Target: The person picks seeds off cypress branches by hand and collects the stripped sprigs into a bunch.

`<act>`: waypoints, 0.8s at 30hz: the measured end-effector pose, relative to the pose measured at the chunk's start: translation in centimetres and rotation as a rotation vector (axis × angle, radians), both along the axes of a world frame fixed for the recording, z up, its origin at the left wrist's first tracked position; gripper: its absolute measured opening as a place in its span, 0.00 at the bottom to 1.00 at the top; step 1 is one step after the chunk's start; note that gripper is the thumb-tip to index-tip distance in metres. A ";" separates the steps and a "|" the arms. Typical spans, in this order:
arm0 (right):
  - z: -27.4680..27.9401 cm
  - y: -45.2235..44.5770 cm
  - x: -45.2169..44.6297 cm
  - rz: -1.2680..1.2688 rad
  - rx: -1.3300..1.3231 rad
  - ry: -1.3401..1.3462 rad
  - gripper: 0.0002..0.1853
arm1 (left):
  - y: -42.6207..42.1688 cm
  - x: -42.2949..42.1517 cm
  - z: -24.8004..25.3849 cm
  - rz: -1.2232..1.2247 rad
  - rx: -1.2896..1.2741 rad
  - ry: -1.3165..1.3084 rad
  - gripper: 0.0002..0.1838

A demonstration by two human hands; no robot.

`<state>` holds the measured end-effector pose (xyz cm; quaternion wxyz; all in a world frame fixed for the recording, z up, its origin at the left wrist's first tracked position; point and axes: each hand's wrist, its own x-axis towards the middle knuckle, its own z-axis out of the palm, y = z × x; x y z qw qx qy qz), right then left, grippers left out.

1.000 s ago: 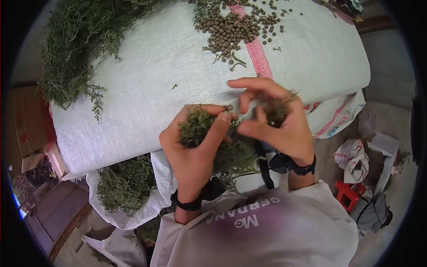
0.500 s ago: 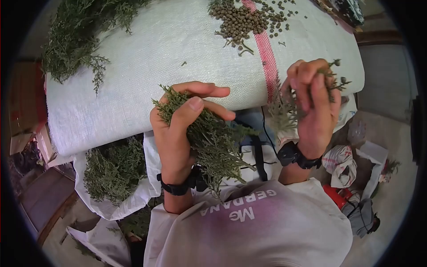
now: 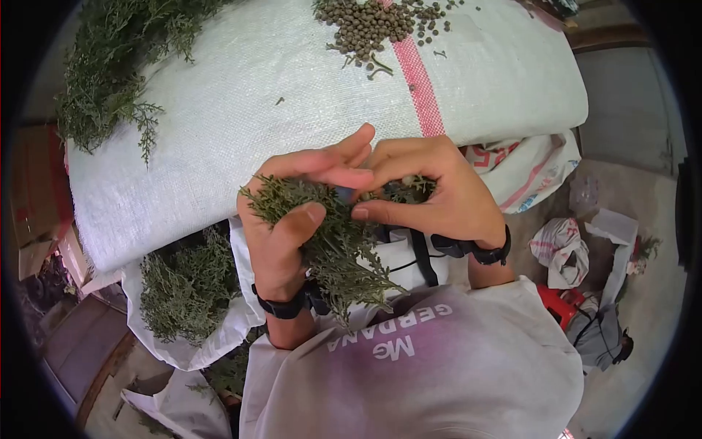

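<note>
My left hand [image 3: 285, 219] is closed around a bunch of green conifer sprigs [image 3: 340, 252], thumb on top and fingers stretched behind it. The cut ends hang down toward my shirt. My right hand [image 3: 442, 186] is curled just to the right, its thumb and fingertips pinching at the upper edge of the bunch. A small sprig with round cones [image 3: 411, 189] shows inside the right palm. Exactly what the right fingertips pinch is partly hidden. Beyond both hands lies a stuffed white woven sack [image 3: 241, 110], with a pile of small brown round cones [image 3: 369, 33] on it.
More conifer branches [image 3: 117, 69] lie on the sack's far left. Below it, an open white bag [image 3: 194, 355] holds greenery. Another printed sack [image 3: 537, 172] is under the right end. A small tied bag [image 3: 563, 252] and a red item [image 3: 557, 306] sit on the floor at right.
My right hand has come down and left from above the sack to the bunch, fingertips now meeting it. The left hand keeps its hold. The view has shifted slightly.
</note>
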<state>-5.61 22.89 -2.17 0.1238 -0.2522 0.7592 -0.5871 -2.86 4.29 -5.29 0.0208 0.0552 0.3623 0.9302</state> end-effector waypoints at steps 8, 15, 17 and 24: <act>0.7 2.3 0.3 -0.114 -0.088 -0.367 0.06 | -0.3 0.0 2.7 -0.069 -0.367 -0.255 0.25; 1.5 3.8 1.0 -0.331 -0.206 -0.428 0.08 | -0.1 -0.1 3.1 -0.059 -0.516 -0.267 0.25; 2.0 4.2 1.0 -0.425 -0.244 -0.404 0.07 | -0.4 0.4 2.8 -0.047 -0.543 -0.286 0.26; 0.5 3.4 1.4 -0.462 -0.403 -0.423 0.06 | 0.2 0.3 1.7 -0.091 -0.295 -0.289 0.18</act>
